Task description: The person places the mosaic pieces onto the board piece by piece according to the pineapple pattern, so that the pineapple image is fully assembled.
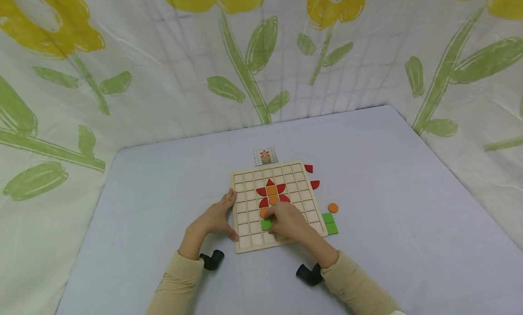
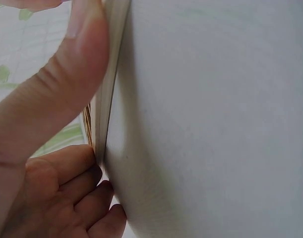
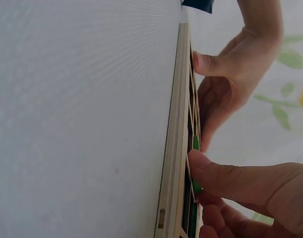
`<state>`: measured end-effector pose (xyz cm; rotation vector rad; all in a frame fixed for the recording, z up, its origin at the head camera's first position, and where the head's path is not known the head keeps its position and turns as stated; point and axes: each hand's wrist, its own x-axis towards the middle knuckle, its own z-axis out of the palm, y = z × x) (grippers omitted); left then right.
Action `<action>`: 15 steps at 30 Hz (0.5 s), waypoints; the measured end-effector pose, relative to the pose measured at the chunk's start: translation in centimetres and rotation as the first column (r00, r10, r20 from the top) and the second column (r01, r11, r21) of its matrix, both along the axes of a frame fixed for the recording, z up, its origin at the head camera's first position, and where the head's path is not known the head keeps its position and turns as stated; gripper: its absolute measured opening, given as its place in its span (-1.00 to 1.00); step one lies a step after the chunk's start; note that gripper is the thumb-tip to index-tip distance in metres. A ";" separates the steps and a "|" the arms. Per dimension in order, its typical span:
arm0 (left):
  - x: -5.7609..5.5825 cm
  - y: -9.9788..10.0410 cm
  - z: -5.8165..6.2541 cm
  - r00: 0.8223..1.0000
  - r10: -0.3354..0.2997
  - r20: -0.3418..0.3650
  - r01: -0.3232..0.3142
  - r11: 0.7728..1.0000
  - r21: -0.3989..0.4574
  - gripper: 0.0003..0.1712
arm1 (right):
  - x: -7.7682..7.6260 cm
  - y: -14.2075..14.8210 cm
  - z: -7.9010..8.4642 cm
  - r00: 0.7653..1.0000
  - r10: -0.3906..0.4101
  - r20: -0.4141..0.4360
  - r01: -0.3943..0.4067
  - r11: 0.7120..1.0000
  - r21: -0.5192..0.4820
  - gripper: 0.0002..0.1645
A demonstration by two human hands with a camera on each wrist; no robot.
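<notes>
My left hand rests along the left edge of the wooden grid board, its thumb near the lower left corner and its other fingers farther up. My right hand is over the board's lower middle, thumb and fingers bent down to the cells. Between them a green square tile shows in the right wrist view, largely hidden by the thumb. Another green tile lies just left of these fingers. Above it are an orange disc, red quarter-circle pieces, an orange square and a red triangle.
A small pattern card lies behind the board. Along the board's right side are loose red pieces, an orange disc and green squares. Black wrist-worn devices sit below both wrists. A flowered curtain surrounds the table.
</notes>
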<state>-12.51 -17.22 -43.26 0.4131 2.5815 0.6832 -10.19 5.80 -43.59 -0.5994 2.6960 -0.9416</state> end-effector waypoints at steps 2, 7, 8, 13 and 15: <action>0.0 0.0 0.0 1.000 -0.002 -0.001 0.002 1.000 0.001 0.47 | 0.1 0.0 0.1 1.000 -0.006 0.008 0.006 1.000 -0.004 -0.69; 0.1 0.1 0.0 1.000 0.000 0.006 0.000 1.000 0.005 0.47 | 0.1 0.1 0.2 1.000 -0.007 0.024 0.007 1.000 -0.017 -0.69; 0.1 0.0 0.0 1.000 0.003 0.009 -0.003 1.000 0.005 0.47 | 0.1 0.1 0.2 1.000 -0.005 0.024 0.006 1.000 -0.020 -0.69; 0.0 0.0 -0.1 1.000 0.003 0.010 -0.003 1.000 0.002 0.47 | 0.1 0.2 0.1 1.000 -0.001 0.022 0.001 0.999 -0.040 -0.72; 0.0 0.0 -0.1 1.000 0.003 0.006 -0.003 1.000 0.001 0.48 | 0.1 0.2 0.0 1.000 0.001 0.022 0.000 0.999 -0.043 -0.72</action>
